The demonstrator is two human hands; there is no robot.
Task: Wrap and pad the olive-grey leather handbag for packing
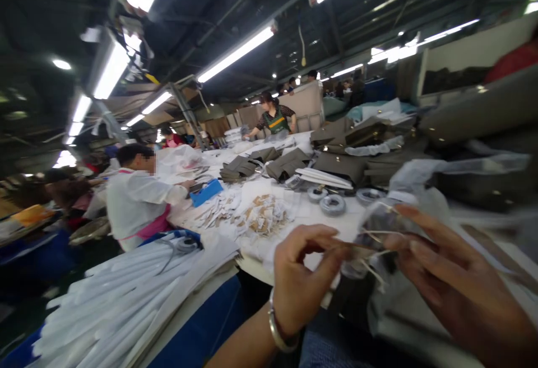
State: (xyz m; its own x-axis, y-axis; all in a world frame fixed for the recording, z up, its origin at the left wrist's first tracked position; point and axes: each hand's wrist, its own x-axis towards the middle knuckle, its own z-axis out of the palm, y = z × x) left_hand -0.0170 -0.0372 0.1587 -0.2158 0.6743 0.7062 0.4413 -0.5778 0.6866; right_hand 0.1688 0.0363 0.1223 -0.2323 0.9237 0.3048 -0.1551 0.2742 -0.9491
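My left hand (305, 275), with a bangle at the wrist, pinches a thin brown hang tag (352, 247), seen nearly edge-on. A pale string (373, 270) runs from the tag toward my right hand (454, 278). The fingertips of that hand are closed on the string, and motion blurs them a little. Just behind the fingers is clear plastic wrapping (374, 219), part of a plastic-wrapped strap (420, 175). Below the hands, a dark bag-like piece in plastic is partly hidden.
Dark grey-brown bags (288, 163) lie across the white table (247, 247) near a heap of small tags (264, 214) and grey coiled rolls (333, 205). White wrapped tubes (126, 289) fill the lower left. A co-worker (138, 200) sits at left; another person (275, 116) stands farther back.
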